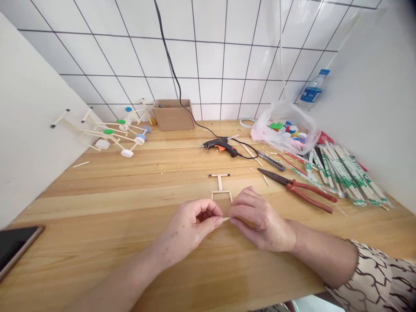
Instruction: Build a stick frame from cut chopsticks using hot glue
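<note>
Pale wood makes up the small stick frame lying flat at the centre of the picture, just beyond the fingertips. Its far end is a crossbar tipped black at both ends; a short stem runs from that to a second bar, and two side pieces come off it towards the hands, so those parts look joined. The near side shows no closing bar, and no bottle caps are on it. By contrast, the stick models at the upper left carry round cap wheels, so this one appears only partly built, with its near end and wheels left to do.

Below the frame, the left hand pinches a short stick piece between thumb and forefinger, and the right hand pinches its other end. Fingers cover most of it, so its full length is hard to judge.

A black glue gun lies above centre, red-handled pliers right of centre, and a plastic bag of coloured caps at the upper right.
</note>
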A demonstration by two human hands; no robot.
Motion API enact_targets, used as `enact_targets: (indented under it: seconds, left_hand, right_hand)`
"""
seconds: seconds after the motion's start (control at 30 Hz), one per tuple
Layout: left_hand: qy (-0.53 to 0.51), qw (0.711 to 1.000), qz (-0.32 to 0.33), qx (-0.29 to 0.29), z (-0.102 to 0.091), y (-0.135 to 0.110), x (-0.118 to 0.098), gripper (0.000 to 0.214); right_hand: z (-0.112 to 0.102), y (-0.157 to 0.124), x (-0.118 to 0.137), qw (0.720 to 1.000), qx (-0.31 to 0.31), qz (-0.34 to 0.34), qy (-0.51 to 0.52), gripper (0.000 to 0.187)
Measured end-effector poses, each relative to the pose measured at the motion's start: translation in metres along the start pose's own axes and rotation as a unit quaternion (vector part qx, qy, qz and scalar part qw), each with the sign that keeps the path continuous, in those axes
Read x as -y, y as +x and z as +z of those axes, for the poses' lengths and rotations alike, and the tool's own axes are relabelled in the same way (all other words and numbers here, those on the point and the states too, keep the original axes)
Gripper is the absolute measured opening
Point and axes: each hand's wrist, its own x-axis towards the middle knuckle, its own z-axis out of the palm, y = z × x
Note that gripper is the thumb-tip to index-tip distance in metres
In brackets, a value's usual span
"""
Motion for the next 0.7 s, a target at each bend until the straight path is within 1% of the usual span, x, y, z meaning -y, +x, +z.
enact_targets:
  seconds: [0.17, 0.33, 0.43, 0.7]
  left_hand:
    - [0.053, 0.998, 0.015, -0.020, -0.007, 0.003, 0.007, 0.008]
    - [0.125, 0.988, 0.068, -0.050, -0.009, 0.008, 0.016, 0.011]
    - [0.137, 0.985, 0.080, -0.063, -0.009, 0.010, 0.020, 0.012]
    - [0.151, 0.984, 0.083, -0.051, -0.007, 0.011, 0.032, 0.012]
  right_hand:
    - [-0.001, -0.003, -0.005, 0.999, 0.000, 0.027, -0.019, 0.013]
    - [0.001, -0.004, -0.007, 0.997, 0.034, 0.063, -0.022, 0.011]
    - [0.002, -0.004, -0.009, 0.997, 0.030, 0.072, -0.010, 0.011]
    - [0.003, -0.007, -0.021, 0.995, 0.011, 0.096, -0.004, 0.011]
